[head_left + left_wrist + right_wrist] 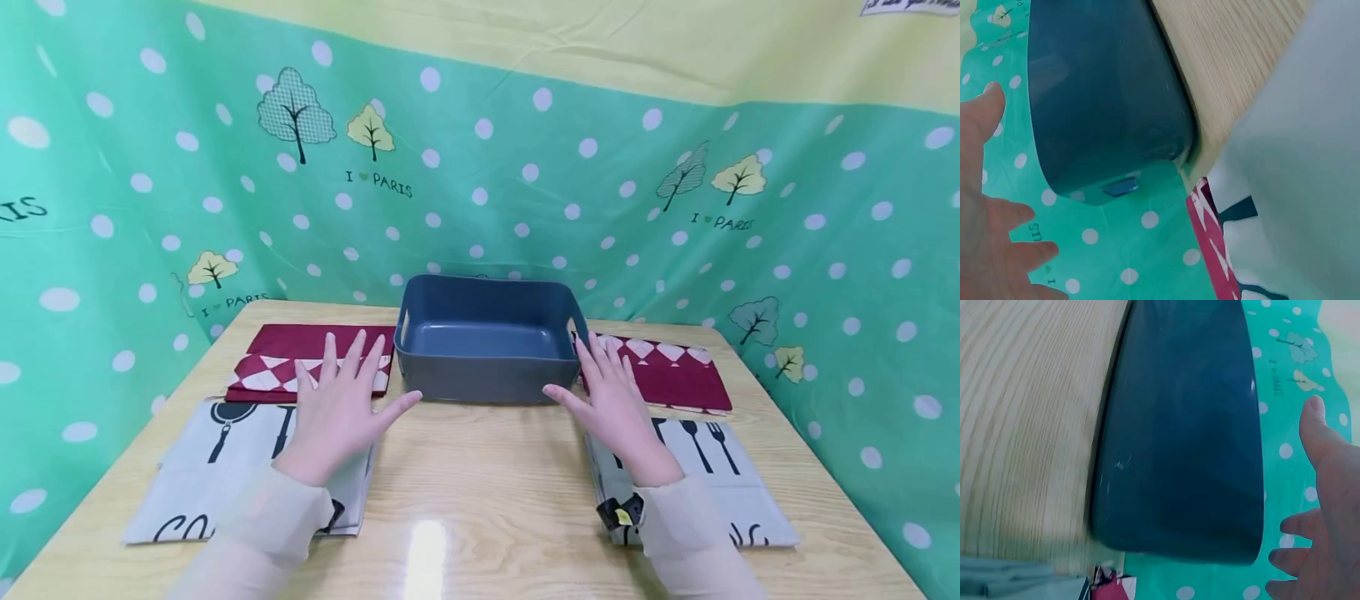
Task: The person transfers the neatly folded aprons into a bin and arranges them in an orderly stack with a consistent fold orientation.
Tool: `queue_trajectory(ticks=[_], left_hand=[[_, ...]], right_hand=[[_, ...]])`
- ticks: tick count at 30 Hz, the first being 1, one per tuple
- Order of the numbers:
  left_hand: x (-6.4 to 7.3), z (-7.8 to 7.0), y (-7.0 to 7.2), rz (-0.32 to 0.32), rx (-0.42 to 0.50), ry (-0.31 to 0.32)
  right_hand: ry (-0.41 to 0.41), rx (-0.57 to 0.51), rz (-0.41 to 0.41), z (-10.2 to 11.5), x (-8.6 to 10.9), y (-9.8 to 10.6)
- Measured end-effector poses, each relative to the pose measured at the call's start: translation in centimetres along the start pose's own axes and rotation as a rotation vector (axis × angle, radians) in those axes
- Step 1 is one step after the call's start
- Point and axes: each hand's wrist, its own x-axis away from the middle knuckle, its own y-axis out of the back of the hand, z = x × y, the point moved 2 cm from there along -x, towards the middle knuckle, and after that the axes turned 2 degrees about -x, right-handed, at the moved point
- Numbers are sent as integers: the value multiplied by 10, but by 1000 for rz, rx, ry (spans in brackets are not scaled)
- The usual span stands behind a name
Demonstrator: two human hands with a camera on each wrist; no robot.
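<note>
My left hand (341, 417) is held over the left side of the table with straight, spread fingers and holds nothing. Beneath it lie a folded white cloth (191, 479) with black kitchen-utensil prints and, behind that, a folded maroon cloth (281, 342) with a white diamond band. On the right, my right hand (615, 417) is likewise spread and holds nothing. It overlaps a second folded white utensil-print cloth (750, 500) and is near another maroon cloth (682, 379). Between the hands, toward the back, stands a dark blue-grey plastic bin (487, 379), with nothing visible inside.
A wooden table (480, 483) carries everything, its grain running between the two sets of cloths. Behind and along both sides hangs a green curtain (480, 167) with white dots and tree prints. The bin has handle cutouts in its end walls.
</note>
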Motion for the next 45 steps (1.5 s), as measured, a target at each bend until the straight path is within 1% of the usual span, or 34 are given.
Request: queue_trajectory(ticks=[8,11,17,22,26,31,33,39,41,45], left_hand=[[1,1,11,41,24,-3],[4,4,13,47,32,1],[15,14,15,49,37,16],[23,24,17,60,34,32],[30,36,19,48,31,54],[37,54,21,26,33,79],[40,61,21,25,32,91],[48,82,16,21,35,98],[51,89,13,15,34,95],[57,101,8,15,42,111]], right_hand=[[14,-87,1,10,5,4],[51,-147,-17,16,8,4],[134,-280,-79,32,18,0],[190,-338,-138,47,24,-8],[206,-381,-150,57,28,-15],[203,-405,-118,69,32,-23],[191,-431,-89,74,33,-26],[156,-516,4,84,32,-40],[151,-539,21,86,30,-45],[142,-580,47,87,28,-57]])
